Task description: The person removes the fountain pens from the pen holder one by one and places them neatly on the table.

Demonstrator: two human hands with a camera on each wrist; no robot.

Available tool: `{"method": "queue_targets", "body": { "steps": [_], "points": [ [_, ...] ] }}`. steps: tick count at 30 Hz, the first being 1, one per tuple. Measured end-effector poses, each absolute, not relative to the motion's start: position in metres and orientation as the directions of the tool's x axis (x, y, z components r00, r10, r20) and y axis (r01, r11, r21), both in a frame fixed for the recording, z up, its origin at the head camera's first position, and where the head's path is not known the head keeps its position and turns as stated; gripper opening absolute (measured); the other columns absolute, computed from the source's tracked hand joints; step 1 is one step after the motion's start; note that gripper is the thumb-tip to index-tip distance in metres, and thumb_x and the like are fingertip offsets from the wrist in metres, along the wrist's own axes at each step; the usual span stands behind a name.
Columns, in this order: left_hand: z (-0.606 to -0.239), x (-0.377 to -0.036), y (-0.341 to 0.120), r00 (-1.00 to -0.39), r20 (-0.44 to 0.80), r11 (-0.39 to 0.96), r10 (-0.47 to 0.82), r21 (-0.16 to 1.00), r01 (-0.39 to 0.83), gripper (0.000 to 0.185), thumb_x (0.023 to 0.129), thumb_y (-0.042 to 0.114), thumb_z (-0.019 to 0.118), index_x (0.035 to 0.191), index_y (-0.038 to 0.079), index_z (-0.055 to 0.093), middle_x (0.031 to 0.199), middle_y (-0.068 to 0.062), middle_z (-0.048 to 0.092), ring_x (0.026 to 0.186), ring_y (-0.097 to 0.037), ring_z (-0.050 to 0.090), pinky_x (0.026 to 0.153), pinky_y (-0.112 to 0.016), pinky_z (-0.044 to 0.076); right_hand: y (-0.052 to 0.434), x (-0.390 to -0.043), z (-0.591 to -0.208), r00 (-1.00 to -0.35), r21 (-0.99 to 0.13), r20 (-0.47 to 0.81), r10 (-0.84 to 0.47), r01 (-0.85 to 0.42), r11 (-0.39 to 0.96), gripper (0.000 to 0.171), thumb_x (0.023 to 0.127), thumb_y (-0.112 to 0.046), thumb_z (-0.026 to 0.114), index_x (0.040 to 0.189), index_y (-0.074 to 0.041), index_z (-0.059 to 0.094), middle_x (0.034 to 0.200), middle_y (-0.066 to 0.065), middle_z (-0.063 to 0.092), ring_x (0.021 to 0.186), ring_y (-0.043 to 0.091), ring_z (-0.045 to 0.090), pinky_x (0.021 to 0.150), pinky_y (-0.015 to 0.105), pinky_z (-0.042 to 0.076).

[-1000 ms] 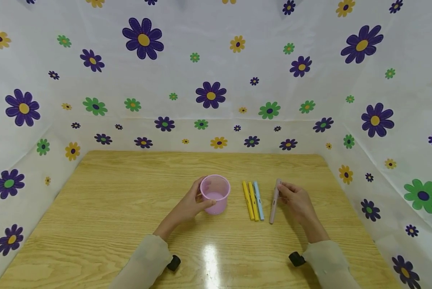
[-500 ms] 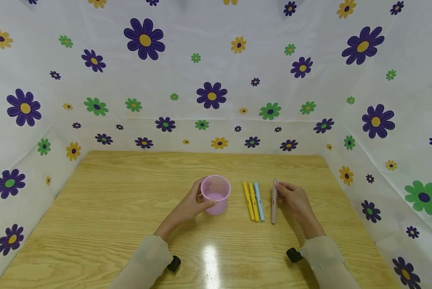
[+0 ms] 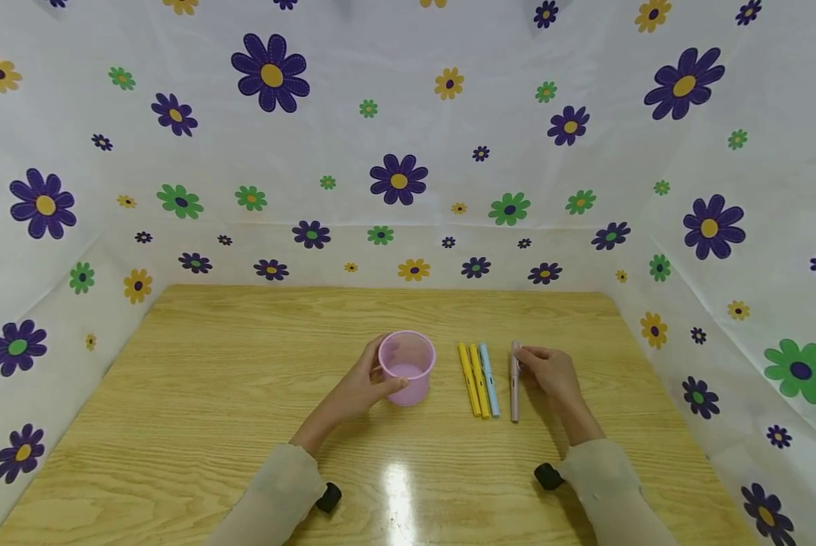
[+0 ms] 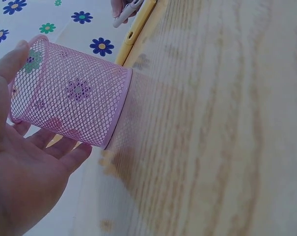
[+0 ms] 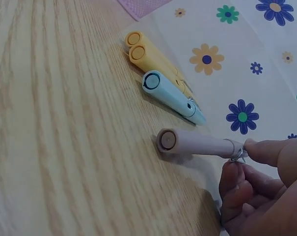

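My left hand (image 3: 363, 385) holds a pink mesh pen cup (image 4: 72, 91) round its side, thumb at the rim and fingers behind and below. The cup stands upright on the table, and its inside shows nothing but its base. My right hand (image 3: 551, 375) pinches the clip end of a mauve pen (image 5: 197, 142) between thumb and fingers. That pen lies close over the wood, pointing away from me. To its left, a light blue pen (image 3: 489, 381) and two yellow pens (image 3: 469, 381) lie side by side, between the cup and the mauve pen.
The wooden table (image 3: 244, 341) is walled at the back and both sides by a white flowered cloth (image 3: 340, 152). Black wrist cameras (image 3: 548, 476) sit by both sleeves. A bright glare spot (image 3: 399, 500) shows on the front of the table.
My right hand has shifted slightly left with the mauve pen, which has turned from slanted to nearly straight and sits nearer the blue pen. The left hand and cup stay put.
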State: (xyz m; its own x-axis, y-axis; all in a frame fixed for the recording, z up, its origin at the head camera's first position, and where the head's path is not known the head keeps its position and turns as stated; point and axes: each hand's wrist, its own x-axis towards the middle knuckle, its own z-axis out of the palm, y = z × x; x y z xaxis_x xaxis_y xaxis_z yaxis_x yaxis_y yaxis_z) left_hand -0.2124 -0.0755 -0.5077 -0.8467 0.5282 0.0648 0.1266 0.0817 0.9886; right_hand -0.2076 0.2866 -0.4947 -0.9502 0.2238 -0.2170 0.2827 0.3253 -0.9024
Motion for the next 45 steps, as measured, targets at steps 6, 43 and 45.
{"method": "queue_targets", "body": {
  "steps": [6, 43, 45],
  "points": [
    [-0.508, -0.213, -0.075, -0.848, 0.066, 0.083, 0.527, 0.988, 0.128, 0.086, 0.098, 0.017, 0.073, 0.164, 0.014, 0.018, 0.16, -0.017, 0.035, 0.145, -0.041, 0.039, 0.119, -0.054, 0.033, 0.281, -0.209, -0.494, -0.95, -0.875, -0.185, 0.252, 0.276, 0.398, 0.046, 0.103, -0.029, 0.066, 0.132, 0.007, 0.066, 0.099, 0.011, 0.073, 0.08, 0.013, 0.06, 0.061, 0.025, 0.048],
    [-0.511, -0.215, -0.075, -0.849, 0.07, 0.082, 0.524, 0.988, 0.132, 0.086, 0.097, 0.02, 0.074, 0.163, 0.014, 0.018, 0.158, -0.017, 0.038, 0.143, -0.039, 0.042, 0.118, -0.053, 0.035, 0.265, -0.214, -0.498, -0.957, -0.831, -0.083, 0.278, 0.22, 0.511, 0.031, 0.102, -0.015, 0.063, 0.117, 0.01, 0.073, 0.104, 0.024, 0.074, 0.081, 0.024, 0.069, 0.065, 0.025, 0.055],
    [-0.512, -0.215, -0.075, -0.85, 0.068, 0.084, 0.523, 0.988, 0.131, 0.087, 0.097, 0.02, 0.074, 0.164, 0.014, 0.018, 0.159, -0.017, 0.037, 0.143, -0.039, 0.041, 0.118, -0.052, 0.035, 0.266, -0.213, -0.498, -0.956, -0.829, -0.082, 0.283, 0.223, 0.512, 0.033, 0.102, -0.016, 0.06, 0.119, 0.01, 0.072, 0.106, 0.024, 0.073, 0.084, 0.024, 0.069, 0.067, 0.026, 0.055]
  ]
}}
